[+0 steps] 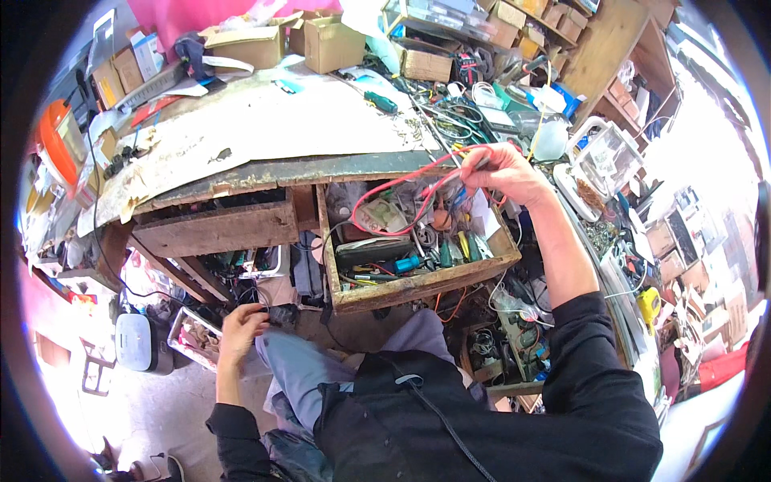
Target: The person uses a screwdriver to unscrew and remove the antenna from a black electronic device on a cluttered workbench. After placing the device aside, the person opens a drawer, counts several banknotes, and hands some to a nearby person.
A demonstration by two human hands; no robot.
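Observation:
My right hand (507, 173) is raised over the open wooden drawer (426, 291), its fingers pinched on a red cable (385, 189). The cable hangs in a loop to the left of that hand, above the drawer's contents. In the drawer lie a blue-handled tool (407, 263), a dark flat case (371, 251), several screwdrivers and pliers, and clear plastic bags. My left hand (240, 328) is low beside my left knee, fingers loosely bent and slightly apart, with nothing visible in it.
A worn workbench (265, 120) spans the scene, with tangled wires and tools at its right. Cardboard boxes (333, 44) stand at the back. Another wooden drawer (217, 229) is at the left. Below it stand a grey bin (143, 341) and a filled box (197, 337).

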